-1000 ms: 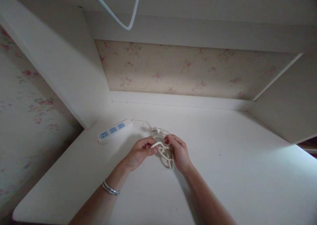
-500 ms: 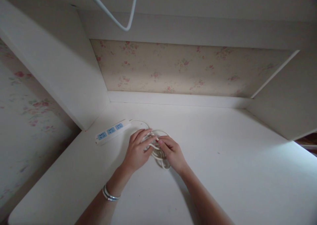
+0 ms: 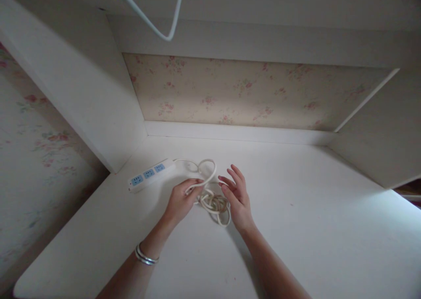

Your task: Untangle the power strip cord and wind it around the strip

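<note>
A white power strip (image 3: 149, 175) with blue socket faces lies on the left part of the white desk (image 3: 289, 229). Its white cord (image 3: 214, 202) runs from the far end and lies in a tangled coil between my hands. My left hand (image 3: 183, 199) is closed on a stretch of the cord, and a loop of it rises above the fingers. At the coil's right side, my right hand (image 3: 239, 198) has its fingers spread and holds nothing. The cord's plug cannot be made out.
White side panels (image 3: 95, 97) rise left and right of the desk, with flowered wallpaper (image 3: 230, 90) at the back. A white bent rod (image 3: 167, 37) hangs from above in front of the upper panel. The desk's left edge is rounded at the near corner.
My right hand has let go of the cord and opened, moving slightly right. My left hand now grips the cord lower down, and a loop stands up beyond it.
</note>
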`<state>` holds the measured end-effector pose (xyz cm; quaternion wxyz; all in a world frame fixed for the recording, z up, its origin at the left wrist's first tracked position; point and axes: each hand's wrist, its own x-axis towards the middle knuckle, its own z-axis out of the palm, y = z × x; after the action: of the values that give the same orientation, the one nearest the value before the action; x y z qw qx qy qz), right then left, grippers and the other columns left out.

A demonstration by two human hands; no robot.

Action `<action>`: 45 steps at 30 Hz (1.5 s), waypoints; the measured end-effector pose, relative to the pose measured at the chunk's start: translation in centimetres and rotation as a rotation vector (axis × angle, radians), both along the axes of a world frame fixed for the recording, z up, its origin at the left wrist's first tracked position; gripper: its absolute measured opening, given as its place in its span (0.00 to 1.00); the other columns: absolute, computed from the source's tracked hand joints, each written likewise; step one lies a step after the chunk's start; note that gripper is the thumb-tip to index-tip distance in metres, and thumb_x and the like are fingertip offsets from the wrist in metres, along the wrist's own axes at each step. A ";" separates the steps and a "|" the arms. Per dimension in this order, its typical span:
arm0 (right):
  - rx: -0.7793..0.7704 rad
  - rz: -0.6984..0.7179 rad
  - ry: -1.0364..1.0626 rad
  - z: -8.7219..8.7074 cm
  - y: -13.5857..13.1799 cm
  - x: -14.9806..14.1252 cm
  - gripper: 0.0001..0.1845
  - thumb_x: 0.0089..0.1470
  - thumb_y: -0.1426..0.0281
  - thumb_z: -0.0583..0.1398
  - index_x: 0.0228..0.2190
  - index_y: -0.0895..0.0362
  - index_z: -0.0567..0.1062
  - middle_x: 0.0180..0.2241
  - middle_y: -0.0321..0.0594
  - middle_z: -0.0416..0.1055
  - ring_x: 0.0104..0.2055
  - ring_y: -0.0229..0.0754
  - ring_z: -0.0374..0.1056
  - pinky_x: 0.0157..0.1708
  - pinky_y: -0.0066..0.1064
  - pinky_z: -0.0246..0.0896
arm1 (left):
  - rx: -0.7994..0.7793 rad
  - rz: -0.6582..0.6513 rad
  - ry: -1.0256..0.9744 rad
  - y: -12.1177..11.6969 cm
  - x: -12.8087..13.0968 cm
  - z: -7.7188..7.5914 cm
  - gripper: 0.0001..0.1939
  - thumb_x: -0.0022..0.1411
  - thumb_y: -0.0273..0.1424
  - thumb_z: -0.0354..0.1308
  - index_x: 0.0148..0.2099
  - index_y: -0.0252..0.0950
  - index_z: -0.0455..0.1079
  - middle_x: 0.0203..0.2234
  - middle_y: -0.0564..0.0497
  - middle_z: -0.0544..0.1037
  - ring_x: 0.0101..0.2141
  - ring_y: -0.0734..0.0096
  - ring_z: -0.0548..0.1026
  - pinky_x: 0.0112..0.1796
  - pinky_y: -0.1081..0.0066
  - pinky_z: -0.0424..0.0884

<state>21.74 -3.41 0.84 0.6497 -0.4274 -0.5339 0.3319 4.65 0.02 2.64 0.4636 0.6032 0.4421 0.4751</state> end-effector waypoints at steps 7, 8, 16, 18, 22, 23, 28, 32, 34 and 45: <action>-0.032 0.086 -0.456 0.4 -0.3 -0.2 0.12 0.53 0.63 0.62 0.40 0.51 0.77 0.37 0.41 0.74 0.41 0.44 0.68 0.42 0.36 0.64 | -0.323 0.032 -0.398 0.7 0.1 -1.0 0.16 0.51 0.40 0.65 0.37 0.33 0.78 0.33 0.47 0.80 0.36 0.66 0.76 0.40 0.69 0.69; -0.015 0.103 -0.496 0.5 -0.3 -0.3 0.12 0.52 0.63 0.63 0.40 0.50 0.78 0.35 0.40 0.75 0.39 0.44 0.68 0.40 0.35 0.63 | -0.345 0.028 -0.444 0.8 0.0 -1.0 0.15 0.51 0.39 0.65 0.37 0.32 0.77 0.33 0.47 0.79 0.36 0.68 0.75 0.41 0.70 0.69; -0.181 0.047 -0.264 0.6 -0.1 -0.2 0.12 0.55 0.60 0.59 0.36 0.51 0.80 0.35 0.40 0.75 0.38 0.43 0.69 0.39 0.34 0.62 | -0.410 0.037 -0.657 1.2 -0.4 -0.5 0.10 0.51 0.32 0.66 0.35 0.33 0.73 0.32 0.51 0.76 0.35 0.73 0.74 0.42 0.70 0.69; -0.272 0.025 -0.107 0.4 0.0 0.0 0.14 0.53 0.58 0.60 0.35 0.54 0.79 0.32 0.40 0.75 0.34 0.42 0.69 0.34 0.32 0.62 | -0.396 0.059 -0.631 1.2 -0.4 -0.7 0.10 0.50 0.32 0.66 0.34 0.34 0.71 0.31 0.53 0.74 0.33 0.74 0.72 0.41 0.70 0.69; -0.278 0.032 0.212 0.4 0.3 0.4 0.14 0.51 0.58 0.63 0.35 0.54 0.76 0.25 0.35 0.71 0.26 0.36 0.64 0.27 0.28 0.59 | -0.259 0.209 -0.372 1.6 -0.7 -1.8 0.14 0.50 0.37 0.65 0.32 0.35 0.65 0.27 0.57 0.68 0.28 0.77 0.67 0.32 0.74 0.64; -0.253 0.038 0.275 0.5 0.4 0.4 0.13 0.51 0.59 0.63 0.36 0.54 0.75 0.26 0.34 0.70 0.26 0.36 0.64 0.27 0.27 0.59 | -0.203 0.273 -0.276 1.8 -0.9 -2.1 0.15 0.49 0.38 0.66 0.32 0.36 0.63 0.25 0.58 0.66 0.27 0.77 0.65 0.30 0.74 0.62; -0.209 0.058 0.406 0.9 0.4 0.6 0.16 0.50 0.62 0.64 0.40 0.54 0.73 0.25 0.34 0.70 0.28 0.36 0.65 0.28 0.27 0.60 | 0.080 0.524 0.180 2.3 -1.5 -2.7 0.19 0.52 0.40 0.64 0.35 0.39 0.56 0.24 0.59 0.59 0.24 0.75 0.61 0.27 0.73 0.58; -0.268 0.119 0.522 1.3 0.4 0.7 0.17 0.49 0.63 0.64 0.41 0.54 0.73 0.25 0.34 0.70 0.27 0.35 0.65 0.27 0.26 0.59 | 0.418 0.483 0.518 1.8 -1.5 -2.3 0.12 0.60 0.36 0.57 0.31 0.39 0.57 0.27 0.54 0.64 0.31 0.68 0.65 0.33 0.69 0.61; -0.296 0.155 0.597 1.6 0.3 0.8 0.17 0.49 0.64 0.65 0.42 0.54 0.74 0.26 0.35 0.71 0.28 0.35 0.65 0.28 0.27 0.61 | 0.506 0.396 0.604 1.3 -1.4 -2.0 0.10 0.64 0.34 0.52 0.30 0.39 0.59 0.26 0.53 0.66 0.31 0.67 0.66 0.34 0.69 0.61; -0.304 0.304 0.603 1.5 0.1 0.7 0.23 0.50 0.69 0.65 0.49 0.53 0.72 0.35 0.38 0.75 0.34 0.36 0.69 0.37 0.29 0.65 | 0.536 0.044 0.752 -0.5 0.0 -0.6 0.13 0.66 0.32 0.48 0.34 0.39 0.73 0.27 0.51 0.79 0.34 0.67 0.73 0.40 0.65 0.57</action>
<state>22.49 -3.34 2.35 0.6503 -0.3179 -0.3204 0.6110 4.62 -0.47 2.05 0.0884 0.8228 0.4538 0.3306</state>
